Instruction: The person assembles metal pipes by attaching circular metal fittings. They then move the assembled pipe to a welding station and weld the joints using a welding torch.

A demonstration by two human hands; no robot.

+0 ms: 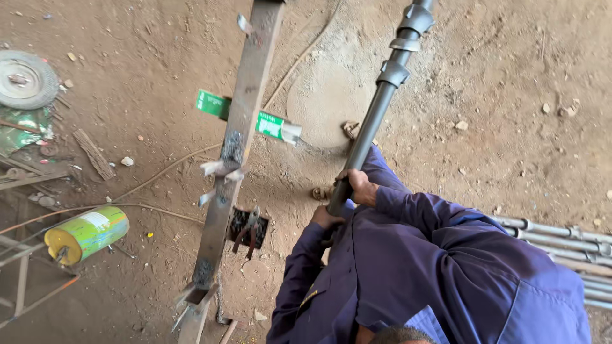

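Gripping a long dark metal pole point(376, 114) with both fists closed around its lower end: right hand point(358, 186) above, left hand point(326, 218) below, held upright beside a rusty steel beam point(239, 134). Risk: top-heavy pole could swing into the beam if grip slackens.

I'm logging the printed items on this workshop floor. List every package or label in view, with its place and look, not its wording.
Green carton: flat rectangular box on the dirt, partly hidden behind the upright rusty metal bar, green with a white end.
Tin can: lying on its side at lower left, yellow end, green and yellow wrap with a white label patch.
Green wrapper: crumpled at far left, below a round disc.
No signs or screens.
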